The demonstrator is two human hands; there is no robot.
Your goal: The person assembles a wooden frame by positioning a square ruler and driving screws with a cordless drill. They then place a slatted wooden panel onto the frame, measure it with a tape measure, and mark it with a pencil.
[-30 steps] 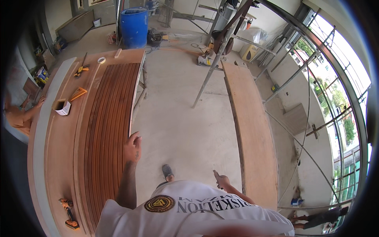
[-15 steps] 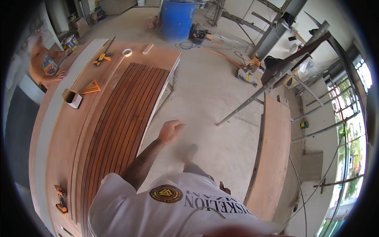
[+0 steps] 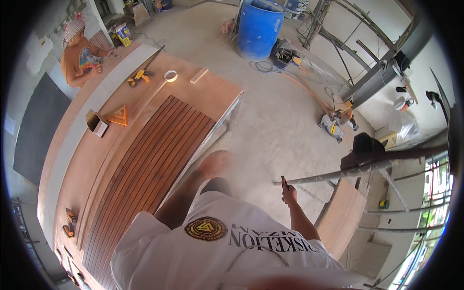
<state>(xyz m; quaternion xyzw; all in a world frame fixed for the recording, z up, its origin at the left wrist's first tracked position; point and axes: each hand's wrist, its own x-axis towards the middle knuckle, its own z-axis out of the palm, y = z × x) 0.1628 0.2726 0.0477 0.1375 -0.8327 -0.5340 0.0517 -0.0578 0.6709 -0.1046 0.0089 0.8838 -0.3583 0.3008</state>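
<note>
My left hand (image 3: 215,164) is blurred by motion, so its fingers cannot be made out. It hangs over the floor just off the right edge of the workbench (image 3: 220,96). Dark reddish-brown wood slats (image 3: 145,169) lie side by side on that bench, the nearest things to this hand. On the right, my right hand (image 3: 290,195) is closed around a small dark hand tool (image 3: 284,182) that points up and away; its exact kind is unclear. A grey metal pole (image 3: 333,173) passes just beyond it.
A clamp (image 3: 140,78), tape roll (image 3: 170,76), orange triangle square (image 3: 119,116), open box (image 3: 96,124) and cordless drill (image 3: 70,222) lie on the bench. A co-worker (image 3: 79,58) stands at its far left. Beyond are a blue barrel (image 3: 261,31), miter saw (image 3: 333,126) and plywood board (image 3: 342,212).
The view has swung toward the right and my body has moved forward along the bench. My right hand, hidden before, now shows with the dark tool. The co-worker's hands have shifted.
</note>
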